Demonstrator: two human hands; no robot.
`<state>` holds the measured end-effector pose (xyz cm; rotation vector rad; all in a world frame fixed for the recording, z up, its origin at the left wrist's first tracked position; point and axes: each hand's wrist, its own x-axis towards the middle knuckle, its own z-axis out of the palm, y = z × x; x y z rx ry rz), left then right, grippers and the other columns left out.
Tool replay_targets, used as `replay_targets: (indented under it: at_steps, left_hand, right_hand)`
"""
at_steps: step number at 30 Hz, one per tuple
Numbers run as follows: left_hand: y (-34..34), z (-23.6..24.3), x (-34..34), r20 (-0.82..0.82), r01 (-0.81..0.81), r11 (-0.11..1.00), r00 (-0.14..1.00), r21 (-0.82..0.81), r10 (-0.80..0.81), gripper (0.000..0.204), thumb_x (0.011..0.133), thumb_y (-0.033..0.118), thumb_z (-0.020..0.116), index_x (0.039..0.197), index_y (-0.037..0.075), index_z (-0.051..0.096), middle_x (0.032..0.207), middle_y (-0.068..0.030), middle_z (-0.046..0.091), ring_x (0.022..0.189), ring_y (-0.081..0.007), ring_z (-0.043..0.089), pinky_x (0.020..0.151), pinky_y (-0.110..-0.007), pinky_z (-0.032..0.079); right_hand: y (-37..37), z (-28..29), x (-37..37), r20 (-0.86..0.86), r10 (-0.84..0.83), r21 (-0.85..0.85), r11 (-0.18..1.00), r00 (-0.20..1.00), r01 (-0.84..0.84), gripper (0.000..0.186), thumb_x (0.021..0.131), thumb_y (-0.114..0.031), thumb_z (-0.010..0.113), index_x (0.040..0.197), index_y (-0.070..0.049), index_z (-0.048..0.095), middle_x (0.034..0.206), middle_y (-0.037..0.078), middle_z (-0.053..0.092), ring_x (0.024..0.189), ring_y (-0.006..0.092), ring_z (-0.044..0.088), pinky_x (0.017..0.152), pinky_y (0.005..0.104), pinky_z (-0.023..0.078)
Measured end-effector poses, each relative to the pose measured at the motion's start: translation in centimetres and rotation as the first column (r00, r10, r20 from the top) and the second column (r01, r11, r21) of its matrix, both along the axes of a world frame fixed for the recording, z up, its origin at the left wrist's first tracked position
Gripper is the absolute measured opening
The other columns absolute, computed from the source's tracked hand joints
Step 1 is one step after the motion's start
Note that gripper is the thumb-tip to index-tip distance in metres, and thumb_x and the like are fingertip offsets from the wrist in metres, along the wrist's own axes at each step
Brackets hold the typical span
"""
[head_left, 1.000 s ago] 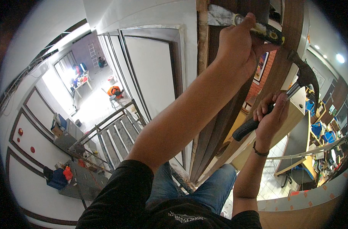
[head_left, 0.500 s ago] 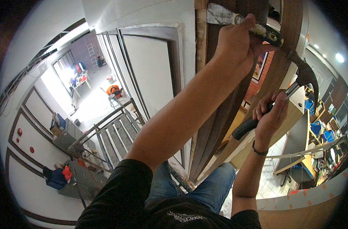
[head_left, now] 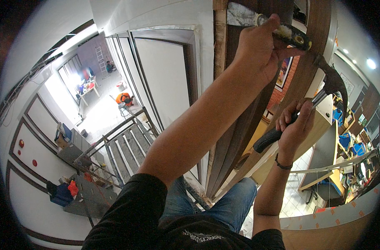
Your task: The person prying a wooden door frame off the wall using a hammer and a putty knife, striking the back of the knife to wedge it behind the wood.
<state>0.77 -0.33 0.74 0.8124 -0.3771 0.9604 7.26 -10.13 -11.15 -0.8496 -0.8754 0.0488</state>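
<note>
High up in front of me, my left hand (head_left: 256,50) is closed around a putty knife (head_left: 241,16) with a wide, whitish-smeared blade and a worn black-and-yellow handle. Its blade reaches left across the dark brown wooden frame (head_left: 236,39), near the frame's pale, rough edge; whether it sits in a gap there I cannot tell. Lower and to the right, my right hand (head_left: 297,125) grips a claw hammer (head_left: 335,81) by its black rubber handle. The dark hammer head is up beside the butt of the knife's handle; any contact is unclear.
Below left stands a slatted metal scaffold platform (head_left: 129,146). Grey cabinets (head_left: 90,198) carrying a blue bag line the left wall. Farther off are a person in orange (head_left: 124,99), a table (head_left: 90,88) and a ladder (head_left: 100,60). Cluttered desks (head_left: 323,166) fill the right side.
My left hand and the putty knife have shifted very slightly to the right. The hammer and my right hand look unchanged.
</note>
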Motion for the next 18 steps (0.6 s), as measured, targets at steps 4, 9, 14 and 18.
replay_targets:
  at_steps: [4, 9, 14, 18]
  left_hand:
    - [0.05, 0.08, -0.02, 0.018, 0.007, 1.000, 1.000, 0.008, -0.007, 0.033, 0.094, 0.017, 0.048, 0.106, -0.013, 0.041, 0.094, -0.0269, 0.054, 0.083, -0.0370, 0.064, 0.064, -0.044, 0.062]
    - [0.40, 0.61, 0.41, 0.050, 0.055, 0.998, 0.997, -0.025, -0.054, 0.032, 0.094, 0.016, 0.048, 0.104, -0.014, 0.041, 0.093, -0.0259, 0.055, 0.082, -0.0380, 0.064, 0.062, -0.046, 0.062]
    - [0.45, 0.66, 0.75, 0.052, 0.048, 0.997, 0.998, -0.063, -0.045, 0.032, 0.093, 0.016, 0.049, 0.103, -0.013, 0.042, 0.087, -0.0241, 0.056, 0.071, -0.0370, 0.065, 0.057, -0.047, 0.062]
    - [0.22, 0.86, 0.38, 0.001, 0.018, 0.996, 1.000, -0.093, -0.018, 0.032, 0.093, 0.017, 0.050, 0.103, -0.013, 0.042, 0.087, -0.0241, 0.056, 0.069, -0.0359, 0.065, 0.056, -0.046, 0.061]
  right_hand:
    - [0.20, -0.09, 0.16, -0.016, 0.006, 0.006, 1.000, 1.000, -0.006, 0.037, 0.097, -0.047, 0.037, 0.081, -0.014, 0.034, 0.057, -0.002, 0.033, 0.039, 0.0055, 0.029, 0.034, 0.0210, 0.026]
    - [0.33, 0.24, -0.24, -0.094, -0.001, 0.009, 1.000, 0.996, 0.002, 0.036, 0.097, -0.043, 0.038, 0.079, -0.012, 0.035, 0.054, 0.000, 0.034, 0.037, 0.0075, 0.032, 0.032, 0.0223, 0.027]
    - [0.31, 0.06, -0.16, -0.061, -0.011, 0.019, 1.000, 0.998, 0.012, 0.036, 0.096, -0.046, 0.039, 0.082, -0.013, 0.036, 0.057, -0.001, 0.034, 0.038, 0.0059, 0.029, 0.033, 0.0213, 0.026]
    - [0.40, -0.01, 0.12, -0.049, -0.019, 0.031, 0.999, 0.999, 0.020, 0.037, 0.096, -0.048, 0.039, 0.082, -0.013, 0.036, 0.057, -0.001, 0.035, 0.038, 0.0062, 0.029, 0.033, 0.0215, 0.026]
